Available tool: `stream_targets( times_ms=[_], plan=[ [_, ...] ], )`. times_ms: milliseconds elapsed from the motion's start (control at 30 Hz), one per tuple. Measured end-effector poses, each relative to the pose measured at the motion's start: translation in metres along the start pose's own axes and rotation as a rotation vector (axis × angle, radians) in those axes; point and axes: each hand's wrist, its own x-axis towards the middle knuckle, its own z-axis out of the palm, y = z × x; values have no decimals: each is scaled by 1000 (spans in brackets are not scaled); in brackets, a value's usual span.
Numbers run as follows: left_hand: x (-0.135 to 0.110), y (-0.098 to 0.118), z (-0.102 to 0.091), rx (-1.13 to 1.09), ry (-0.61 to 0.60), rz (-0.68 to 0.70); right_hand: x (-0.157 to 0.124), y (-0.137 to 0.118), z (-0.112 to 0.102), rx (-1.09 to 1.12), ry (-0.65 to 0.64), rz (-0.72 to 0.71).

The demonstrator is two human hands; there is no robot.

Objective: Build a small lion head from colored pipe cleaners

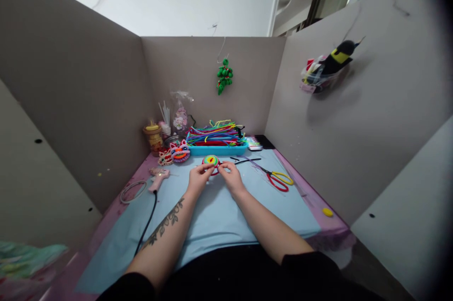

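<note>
I see left hand [200,179] and right hand [231,178] pinching round multicoloured piece [211,161] at near rim, toward far edge of surface [222,218], just before blue tray [221,151]. I judge it light, soft, easily squashed; best hold: rim, fingertips only.

A light-blue cloth [219,216] lies over the pink-covered tabletop [314,203] beneath the hands [231,179]. Beyond the hands stands a blue tray [216,150]; beyond and left of them, a brown-and-yellow cup [154,138]. Nearer on their left rest two animal-head ornaments [180,152], a pink glue gun [159,180] and a looped pale cable [121,194]. Right of the hands lie scissors [268,173], black strips [249,161] and a yellow oval piece [327,212].
</note>
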Motion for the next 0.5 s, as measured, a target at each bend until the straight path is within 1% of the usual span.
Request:
stream_targets(
  times_ms=[133,267,500],
  plan=[
    [0,-2,0,-6,-32,9,-1,-1,1,17,-3,13],
    [0,-4,0,-11,-63,-1,2,3,2,103,-1,31],
    [0,2,0,-77,-105,-34,5,7,5,307,-97,83]
  ],
)
